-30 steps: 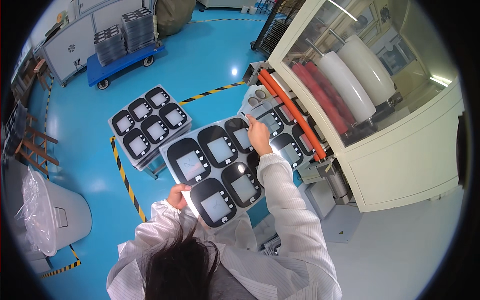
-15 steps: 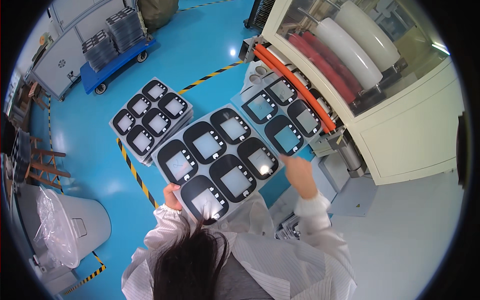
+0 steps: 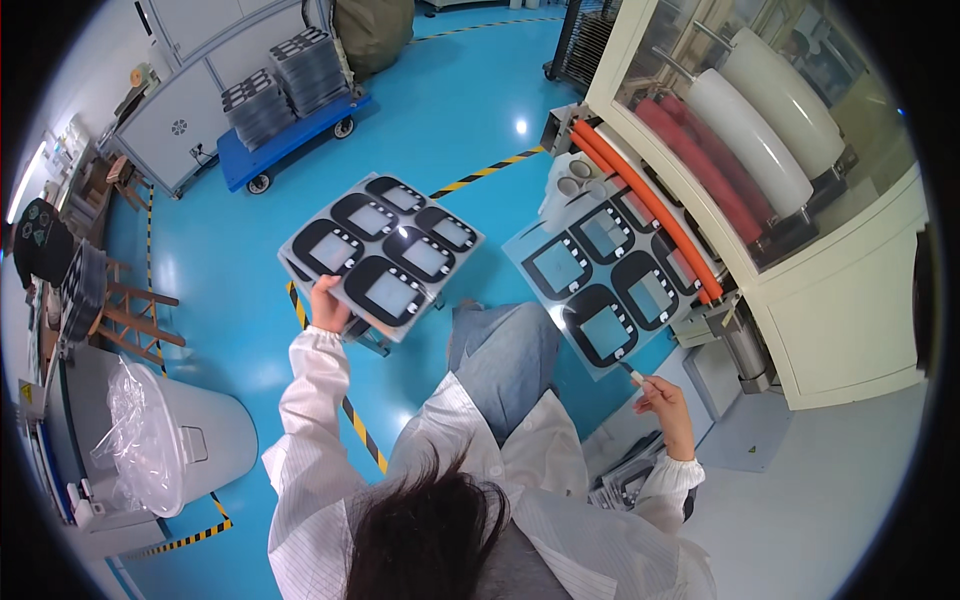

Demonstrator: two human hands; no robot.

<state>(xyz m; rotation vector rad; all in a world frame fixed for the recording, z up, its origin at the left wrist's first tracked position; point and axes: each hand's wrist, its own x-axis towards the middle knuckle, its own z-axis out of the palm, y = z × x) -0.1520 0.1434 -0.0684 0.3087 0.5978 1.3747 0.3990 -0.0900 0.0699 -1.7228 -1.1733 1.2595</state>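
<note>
My left hand (image 3: 328,303) grips the near edge of a clear sheet (image 3: 440,285) printed with several black rounded frames. That sheet lies over or just above a stack of similar sheets at the left; whether it touches the stack I cannot tell. At the right, another printed sheet (image 3: 577,299) sticks out from under the orange rollers (image 3: 650,208) of a machine. My right hand (image 3: 668,405) is closed in a pinch at this sheet's near corner. Between its fingers is a short white stick-like piece (image 3: 637,377) with a dark end pointing at the corner.
The cream machine (image 3: 840,310) fills the right side, with white and red rolls behind its window. A blue trolley (image 3: 290,140) carrying stacked sheets stands far left. Nearer are wooden stools (image 3: 135,315) and a white bin (image 3: 215,435) with clear plastic. Striped tape marks the blue floor.
My left hand has carried its sheet away to the left, over the stack. More of the other sheet extends from the rollers. My right hand has moved to that sheet's near corner.
</note>
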